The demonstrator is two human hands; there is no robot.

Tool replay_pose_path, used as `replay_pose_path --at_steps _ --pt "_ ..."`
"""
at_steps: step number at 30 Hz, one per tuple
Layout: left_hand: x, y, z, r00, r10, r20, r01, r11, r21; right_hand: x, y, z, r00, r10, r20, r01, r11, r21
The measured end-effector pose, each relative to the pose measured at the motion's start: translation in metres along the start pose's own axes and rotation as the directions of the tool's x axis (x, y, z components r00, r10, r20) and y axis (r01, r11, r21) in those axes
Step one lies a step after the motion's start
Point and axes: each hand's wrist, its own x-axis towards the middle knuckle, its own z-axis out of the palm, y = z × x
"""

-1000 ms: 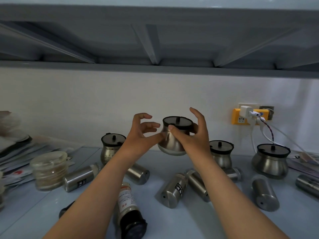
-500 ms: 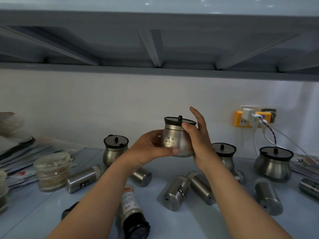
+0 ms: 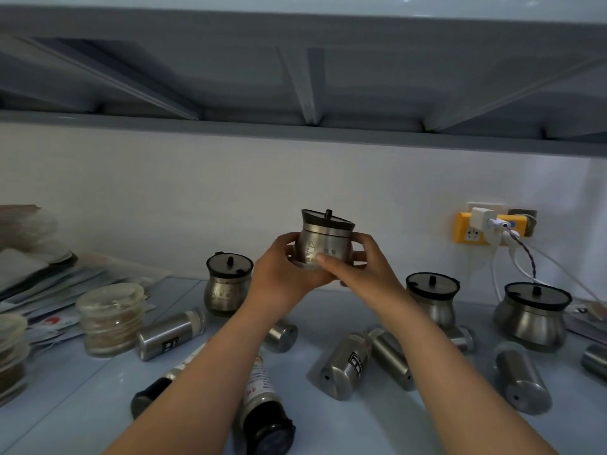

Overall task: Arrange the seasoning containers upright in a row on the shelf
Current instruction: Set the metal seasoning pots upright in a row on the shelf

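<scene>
Steel seasoning pot (image 3: 323, 244) with dark knobbed lid, held slightly tilted above the pale blue shelf (image 3: 377, 421), before the white wall. It is grasped from both sides: left hand (image 3: 285, 274) curled round its lower left, right hand (image 3: 364, 270) round its lower right. A second pot (image 3: 226, 287) is seen upright at left, a third pot (image 3: 432, 300) at right. A toppled shaker (image 3: 343, 367) lies below the hands, a glass jar (image 3: 110, 318) far left

Brushed-metal jar (image 3: 323, 246) with dark matt lid; glossy pale-blue shelf (image 3: 377, 418); clear ridged glass jar (image 3: 110, 318).
</scene>
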Motion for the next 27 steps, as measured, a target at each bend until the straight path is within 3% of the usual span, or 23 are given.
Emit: replay_pose_path --at_steps 4,9,13,22,27 --pt "0.000 -0.001 0.004 0.999 0.044 0.013 -0.045 0.998 0.052 -0.001 0.000 0.000 0.998 0.003 -0.065 -0.005 0.999 -0.031" --pt "0.004 -0.004 0.000 0.990 0.028 0.138 -0.038 0.997 0.066 0.000 0.002 0.000 0.991 -0.016 -0.134 0.008 0.998 -0.057" --pt "0.007 -0.008 -0.005 0.976 -0.076 0.203 0.063 0.996 0.068 0.001 0.009 -0.001 0.995 -0.008 -0.103 -0.004 0.994 -0.109" --pt "0.006 -0.011 -0.002 0.939 -0.163 0.303 0.118 0.980 0.161 0.002 0.020 0.008 1.000 0.023 -0.021 -0.028 0.960 -0.280" --pt "0.006 -0.011 0.003 0.920 -0.210 0.332 0.139 0.964 0.226 0.004 0.023 0.008 0.996 0.091 -0.009 -0.090 0.967 -0.237"
